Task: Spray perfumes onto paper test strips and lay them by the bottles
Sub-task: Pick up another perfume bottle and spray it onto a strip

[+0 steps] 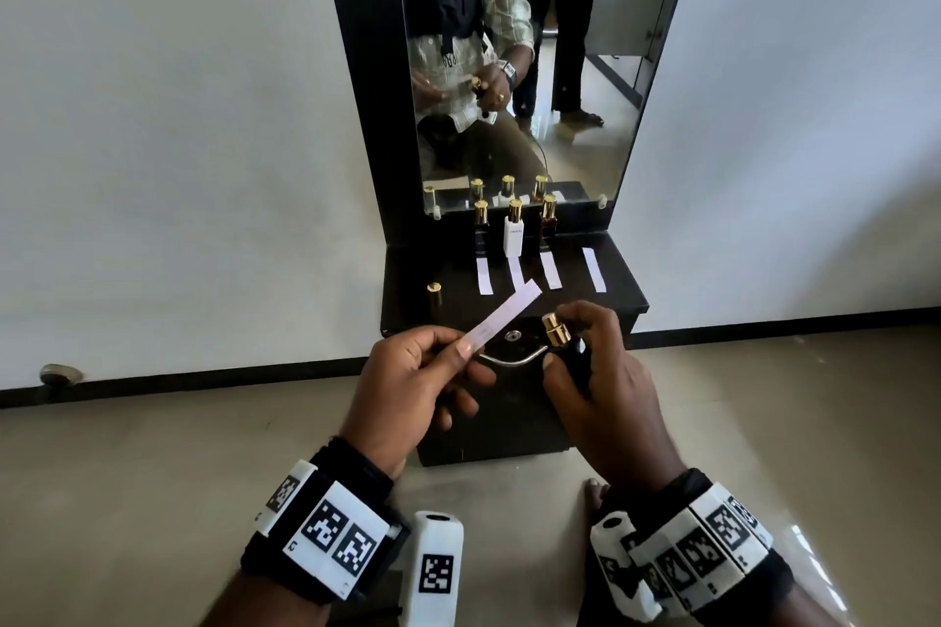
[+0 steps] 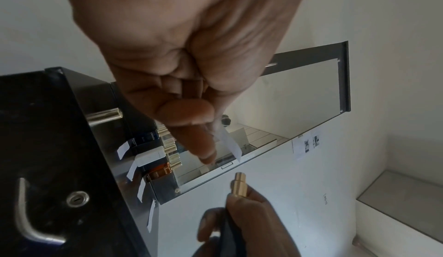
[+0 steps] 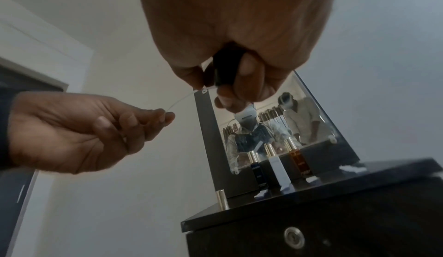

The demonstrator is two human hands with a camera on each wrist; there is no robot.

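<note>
My left hand point(image 1: 433, 362) pinches a white paper test strip point(image 1: 504, 316) between thumb and forefinger, its free end slanting up to the right. My right hand point(image 1: 596, 362) grips a dark perfume bottle point(image 1: 578, 362) with a bare gold spray nozzle point(image 1: 554, 328), forefinger over the top. The nozzle sits just right of the strip. In the left wrist view the nozzle point(image 2: 239, 186) points toward the strip point(image 2: 230, 143). Three capped bottles, dark point(image 1: 481, 229), white point(image 1: 513, 232) and amber point(image 1: 548, 224), stand on the black cabinet point(image 1: 407, 290) top. Several strips point(image 1: 550, 270) lie before them.
A loose gold cap point(image 1: 434, 298) stands at the cabinet's left front corner. A mirror point(image 1: 575, 66) rises behind the bottles and reflects two people. The drawer has a metal handle point(image 1: 509, 359) and lock point(image 1: 513, 335). White walls flank the cabinet; beige floor lies below.
</note>
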